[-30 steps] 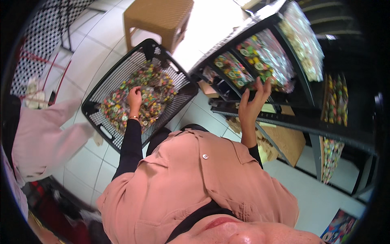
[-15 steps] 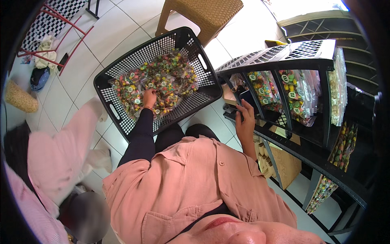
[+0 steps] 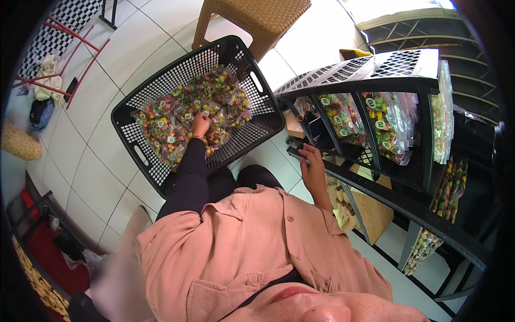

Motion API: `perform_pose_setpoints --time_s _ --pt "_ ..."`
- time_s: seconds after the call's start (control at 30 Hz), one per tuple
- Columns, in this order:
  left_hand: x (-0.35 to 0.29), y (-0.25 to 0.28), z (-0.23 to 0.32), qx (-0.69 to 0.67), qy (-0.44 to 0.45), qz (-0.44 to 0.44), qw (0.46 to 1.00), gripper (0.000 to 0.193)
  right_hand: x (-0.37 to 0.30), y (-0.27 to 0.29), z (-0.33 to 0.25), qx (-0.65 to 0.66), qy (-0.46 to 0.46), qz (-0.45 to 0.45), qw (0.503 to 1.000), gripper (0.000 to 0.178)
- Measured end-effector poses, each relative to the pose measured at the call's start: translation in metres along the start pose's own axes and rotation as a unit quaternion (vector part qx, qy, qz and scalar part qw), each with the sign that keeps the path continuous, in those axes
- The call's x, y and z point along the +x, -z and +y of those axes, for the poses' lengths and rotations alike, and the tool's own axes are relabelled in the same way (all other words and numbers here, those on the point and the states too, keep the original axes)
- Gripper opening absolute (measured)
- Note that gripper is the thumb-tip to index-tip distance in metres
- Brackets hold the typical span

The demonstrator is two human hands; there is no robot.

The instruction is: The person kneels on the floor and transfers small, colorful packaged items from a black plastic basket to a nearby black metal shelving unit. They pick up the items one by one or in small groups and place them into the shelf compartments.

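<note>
A large black plastic basket [image 3: 124,102] with slotted walls sits in front of me, against my legs. Clear bags of small colourful sweets [image 3: 166,121] lie heaped inside it. My left hand [image 3: 200,126] reaches into the middle of the heap, fingers drawn together on a bag; the fingertips are partly hidden. Over by the shelf rack's near edge is my right hand [image 3: 312,166], fingers apart and holding nothing. More bags of colourful sweets [image 3: 382,126] stand upright in the compartments of the black rack [image 3: 348,174] beside that hand.
A brown woven-pattern stool [image 3: 273,21] stands beyond the basket. Red metal legs [image 3: 88,70] and a pale cloth bag [image 3: 49,78] are at the far left. Another person's leg [image 3: 129,236] is close at my left. Wooden pieces [image 3: 343,206] lie under the rack.
My left hand stays among the bags, its fingers shifted slightly. My right hand has dropped a little, away from the rack. The other person in pink has mostly moved out of view.
</note>
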State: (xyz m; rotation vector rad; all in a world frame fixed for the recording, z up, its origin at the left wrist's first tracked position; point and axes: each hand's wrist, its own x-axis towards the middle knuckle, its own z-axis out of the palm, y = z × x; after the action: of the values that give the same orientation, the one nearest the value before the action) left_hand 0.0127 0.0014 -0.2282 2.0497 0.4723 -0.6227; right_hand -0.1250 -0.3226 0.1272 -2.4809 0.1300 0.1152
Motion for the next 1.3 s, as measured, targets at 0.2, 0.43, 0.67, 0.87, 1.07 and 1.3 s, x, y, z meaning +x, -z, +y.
perform_pose_setpoints --time_s 0.2,0.43,0.67,0.87,1.07,1.3 --pt "-0.02 0.029 0.009 0.21 0.05 0.167 0.962 0.03 -0.005 -0.004 0.015 -0.039 -0.007 -0.018 0.999 0.023" --pt "-0.025 0.052 0.017 0.251 0.109 0.1 0.957 0.04 -0.014 -0.013 0.023 -0.049 -0.03 -0.04 0.998 0.024" --pt "0.01 0.035 -0.029 -0.057 -0.038 0.163 0.984 0.024 -0.006 -0.011 0.028 -0.006 -0.003 -0.029 1.0 0.024" --pt "-0.069 0.057 0.112 -0.111 -0.242 0.174 0.948 0.016 -0.002 -0.012 0.021 0.08 -0.003 0.037 0.996 0.027" --pt "-0.2 0.033 0.275 -0.299 -0.377 -0.246 0.842 0.02 0.017 0.026 -0.028 0.218 0.004 0.211 0.953 0.045" --pt "-0.275 -0.02 0.396 -0.226 -0.505 -0.384 0.739 0.025 -0.012 0.107 -0.031 0.175 -0.017 0.382 0.907 0.041"
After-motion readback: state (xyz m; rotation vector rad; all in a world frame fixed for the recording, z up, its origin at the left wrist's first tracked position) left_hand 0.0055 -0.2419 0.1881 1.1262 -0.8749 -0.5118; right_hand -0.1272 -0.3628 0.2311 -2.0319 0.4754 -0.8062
